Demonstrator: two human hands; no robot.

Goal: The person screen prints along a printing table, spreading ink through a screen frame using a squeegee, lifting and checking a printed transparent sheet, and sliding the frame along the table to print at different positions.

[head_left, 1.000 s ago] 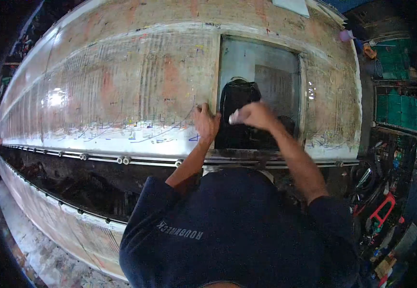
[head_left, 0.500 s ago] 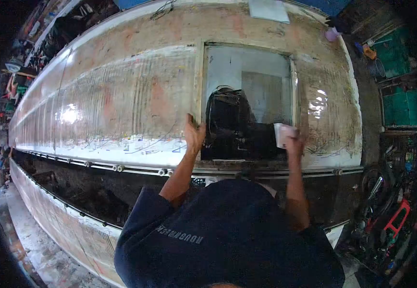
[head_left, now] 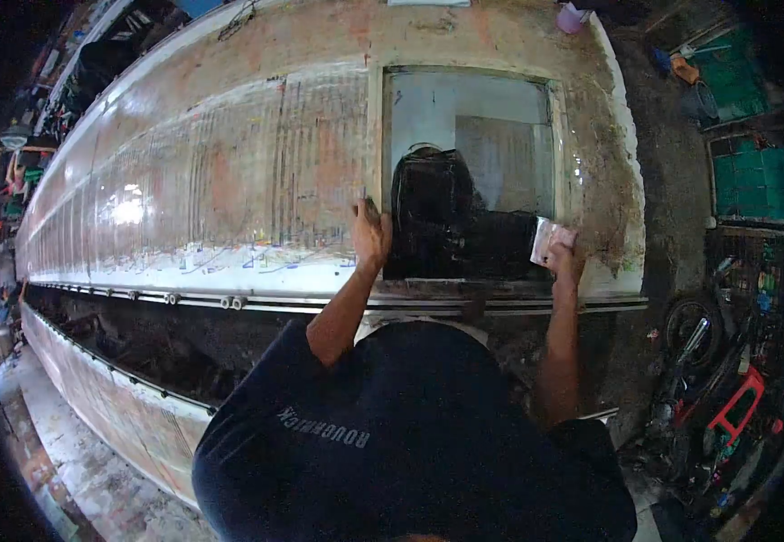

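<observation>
A rectangular frame with pale bars [head_left: 377, 126] lies on a long stained table [head_left: 229, 172]. Its glossy panel [head_left: 500, 117] mirrors a dark silhouette. My left hand [head_left: 372, 237] is at the frame's left bar, thumb and fingers apart; whether it presses on the bar is hard to tell. In my right hand [head_left: 569, 262], by the frame's lower right corner, is a small pale pink-and-white piece [head_left: 544, 244]. It is flat and roughly square, but its kind does not show clearly.
A metal rail [head_left: 311, 305] with small rollers runs along the table's near edge. Behind me on the left stands a second long table [head_left: 94, 361]. A pinkish cup [head_left: 572, 18] sits at the far right corner. A motorbike [head_left: 695, 339] and a red metal frame [head_left: 740, 406] stand at right.
The view has shifted slightly. My right hand has moved a little outward, carrying the pale piece to the frame's right bar. My left hand stays beside the left bar.
</observation>
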